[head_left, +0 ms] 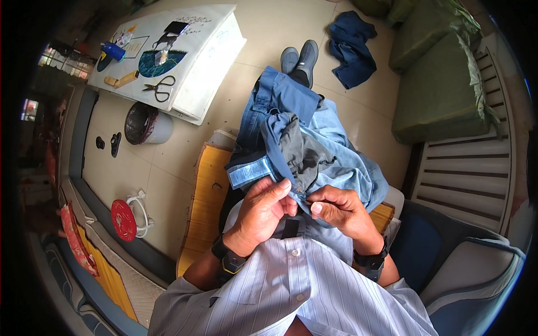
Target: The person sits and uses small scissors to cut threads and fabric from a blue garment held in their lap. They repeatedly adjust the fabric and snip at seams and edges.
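At far left, two small black objects [115, 144] lay on the floor [174, 159], and nearer the viewer stood a red disc [122, 220] with a white frame. The white table [210, 67] bore, from left to right, a blue bottle [113, 51], a yellowish block [121, 79] and black-handled scissors [162, 89]; a lined bin [163, 127] stood just beside its near side. A yellow mat [204, 185] extended beneath the person.

At center, the denim [353, 168] lay bunched across the lap and legs, a pale label [249, 172] showing at its left and a dark grey lining [300, 147] exposed in its middle. The left hand [262, 211] gripped the near edge of the denim between thumb and bent fingers. Two grey shoes [306, 56] appeared beyond the cloth. The right hand [343, 211] pinched the same edge, just beside the left, its fingers closed on the fabric. Each wrist carried a black band [372, 260].

At right, a dark blue garment [352, 49] lay crumpled on the floor, near green cushions [440, 95]; a slatted bench [465, 173] and a blue seat [426, 238] occupied the far right.
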{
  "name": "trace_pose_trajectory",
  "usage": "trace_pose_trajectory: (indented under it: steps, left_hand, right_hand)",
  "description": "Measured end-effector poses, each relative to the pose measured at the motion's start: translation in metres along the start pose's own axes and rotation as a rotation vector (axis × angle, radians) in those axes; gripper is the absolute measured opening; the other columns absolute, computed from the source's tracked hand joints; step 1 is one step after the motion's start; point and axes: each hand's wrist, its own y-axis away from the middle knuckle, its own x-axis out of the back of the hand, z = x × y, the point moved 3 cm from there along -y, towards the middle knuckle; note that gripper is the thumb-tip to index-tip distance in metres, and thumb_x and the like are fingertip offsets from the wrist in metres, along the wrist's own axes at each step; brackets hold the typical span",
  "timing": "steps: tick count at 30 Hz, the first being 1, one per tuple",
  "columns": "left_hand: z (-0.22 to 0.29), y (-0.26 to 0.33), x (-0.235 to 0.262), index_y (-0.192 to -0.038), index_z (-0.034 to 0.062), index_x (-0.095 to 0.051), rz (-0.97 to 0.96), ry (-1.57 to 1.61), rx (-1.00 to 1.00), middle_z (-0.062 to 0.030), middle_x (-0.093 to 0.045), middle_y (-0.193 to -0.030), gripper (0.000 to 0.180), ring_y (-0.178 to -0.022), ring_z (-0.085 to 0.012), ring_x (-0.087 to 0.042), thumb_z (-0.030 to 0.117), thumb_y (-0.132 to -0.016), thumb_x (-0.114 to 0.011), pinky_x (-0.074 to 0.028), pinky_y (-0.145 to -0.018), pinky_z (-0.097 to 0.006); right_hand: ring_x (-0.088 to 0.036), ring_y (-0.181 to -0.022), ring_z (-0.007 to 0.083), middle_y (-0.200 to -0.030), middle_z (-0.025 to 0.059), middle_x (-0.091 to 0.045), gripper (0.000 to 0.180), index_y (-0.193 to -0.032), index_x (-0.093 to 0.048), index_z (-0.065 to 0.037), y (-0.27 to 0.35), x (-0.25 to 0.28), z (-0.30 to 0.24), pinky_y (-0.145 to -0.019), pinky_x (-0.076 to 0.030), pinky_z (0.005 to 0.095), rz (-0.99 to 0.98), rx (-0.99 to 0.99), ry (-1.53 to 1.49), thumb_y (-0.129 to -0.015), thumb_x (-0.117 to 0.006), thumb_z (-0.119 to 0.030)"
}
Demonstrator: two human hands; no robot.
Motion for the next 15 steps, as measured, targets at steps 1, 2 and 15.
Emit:
trace_pose_trajectory:
  steps: [1,2,15]
  left_hand:
    - [0.0004,0.0003,-0.0005,-0.106,0.0090,-0.062,-0.004,0.000,-0.001,-0.0038,-0.065,-0.087,0.008,-0.079,-0.0161,-0.063,0.017,-0.106,-0.060,-0.051,-0.072,-0.035]
    - [0.0005,0.0004,-0.0008,-0.106,0.0090,-0.062,-0.008,0.001,-0.002,-0.0039,-0.065,-0.087,0.008,-0.079,-0.0162,-0.063,0.017,-0.106,-0.060,-0.051,-0.072,-0.035]
    - [-0.0009,0.0000,0.0003,-0.104,0.0082,-0.062,-0.017,-0.011,-0.015,-0.0057,-0.066,-0.088,0.010,-0.078,-0.0179,-0.064,0.018,-0.106,-0.059,-0.052,-0.072,-0.036]
  right_hand:
    - [-0.057,-0.082,0.0092,-0.090,0.0019,-0.064,0.022,-0.109,-0.071,0.002,-0.0003,-0.0001,0.0005,-0.075,-0.047,0.0270,0.002,-0.014,-0.008,-0.103,-0.070,-0.020]
    - [-0.058,-0.081,0.0093,-0.090,0.0019,-0.064,0.022,-0.108,-0.071,0.002,-0.0005,-0.0001,0.0010,-0.075,-0.047,0.0271,0.004,-0.027,-0.016,-0.103,-0.069,-0.020]
    - [-0.057,-0.078,0.0073,-0.084,0.0005,-0.066,0.025,-0.106,-0.072,0.001,-0.0003,0.0009,0.0038,-0.069,-0.044,0.0244,-0.014,-0.101,-0.179,-0.104,-0.068,-0.023]
